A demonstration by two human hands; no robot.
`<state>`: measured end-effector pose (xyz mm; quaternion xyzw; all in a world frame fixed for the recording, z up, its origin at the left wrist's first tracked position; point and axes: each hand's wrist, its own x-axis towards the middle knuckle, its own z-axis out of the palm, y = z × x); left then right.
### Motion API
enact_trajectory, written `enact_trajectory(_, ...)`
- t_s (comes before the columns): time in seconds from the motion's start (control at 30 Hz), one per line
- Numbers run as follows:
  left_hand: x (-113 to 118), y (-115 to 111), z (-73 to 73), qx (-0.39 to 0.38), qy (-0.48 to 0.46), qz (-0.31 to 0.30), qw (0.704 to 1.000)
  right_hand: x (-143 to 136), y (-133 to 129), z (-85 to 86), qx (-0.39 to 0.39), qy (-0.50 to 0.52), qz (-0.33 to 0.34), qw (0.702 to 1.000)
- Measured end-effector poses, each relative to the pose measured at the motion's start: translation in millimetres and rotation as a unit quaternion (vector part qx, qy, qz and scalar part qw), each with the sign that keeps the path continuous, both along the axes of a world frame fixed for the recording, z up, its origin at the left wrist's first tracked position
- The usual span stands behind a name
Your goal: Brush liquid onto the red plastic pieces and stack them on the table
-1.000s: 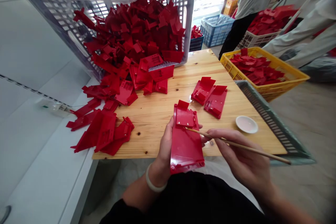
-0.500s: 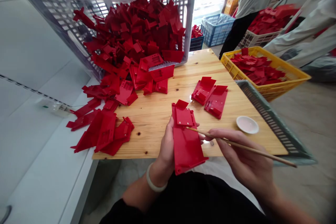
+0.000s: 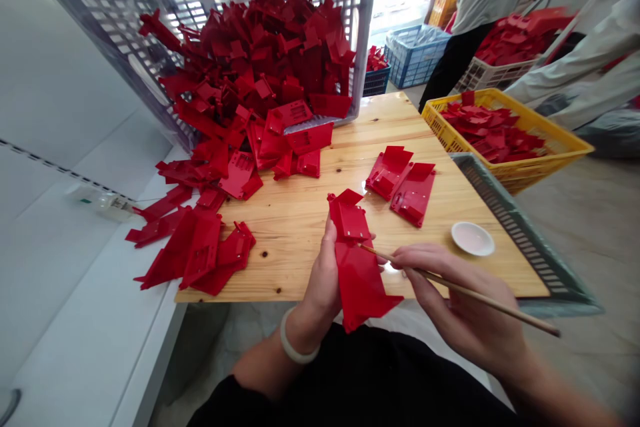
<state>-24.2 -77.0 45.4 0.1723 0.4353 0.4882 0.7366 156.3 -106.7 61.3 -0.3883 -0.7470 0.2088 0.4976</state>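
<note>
A red plastic part point(image 3: 357, 273) rests in my left hand point(image 3: 323, 280), tilted, above the front edge of the wooden table point(image 3: 300, 240). My right hand point(image 3: 460, 300) pinches a thin wooden brush point(image 3: 475, 301), whose tip meets the part near its raised flap. Right of the part, a small white dish point(image 3: 473, 239) stands on the wood. Two similar red parts point(image 3: 413, 193) lie side by side behind my hands. More red parts point(image 3: 200, 250) are heaped on the left.
A tipped grey crate point(image 3: 363, 33) spills many red parts onto the table's back left. A green crate point(image 3: 505, 213) borders the right edge, with a yellow crate point(image 3: 565, 147) beyond. People stand at the back right; a white ledge point(image 3: 125, 320) runs along the left.
My left hand has turned the red part, so it now leans more to the side. The brush has shifted slightly right, and its back end has dipped.
</note>
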Motion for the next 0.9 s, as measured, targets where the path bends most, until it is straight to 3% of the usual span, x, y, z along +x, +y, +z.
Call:
enact_trajectory(0.23, 0.7, 2.0, -2.3, 0.0, 0.016, -0.003, 1.0, -0.1, 5.2, 6.8, 0.032, -0.029, 0.01, 0.999)
enact_trajectory(0.57, 3.4, 5.7, 0.5, -0.03, -0.008, 0.019, 0.999, 3.3, 8.2, 1.3, 0.048, -0.037, 0.021, 0.998)
enact_trajectory(0.73, 3.4, 8.1, -3.7, -0.021, -0.001, -0.013, 1.0, 3.9, 10.4, -0.2, 0.057, -0.025, 0.026, 0.998)
enact_trajectory(0.83, 1.8, 23.7, -9.3, 0.019, 0.039, -0.06, 0.997, 12.5, 8.5, -1.7, 0.042, 0.028, -0.019, 0.999)
enact_trajectory(0.9, 4.7, 47.9, -12.1, 0.099, 0.113, -0.091, 0.984, 22.6, 6.6, -4.1, 0.042, 0.087, -0.078, 0.992)
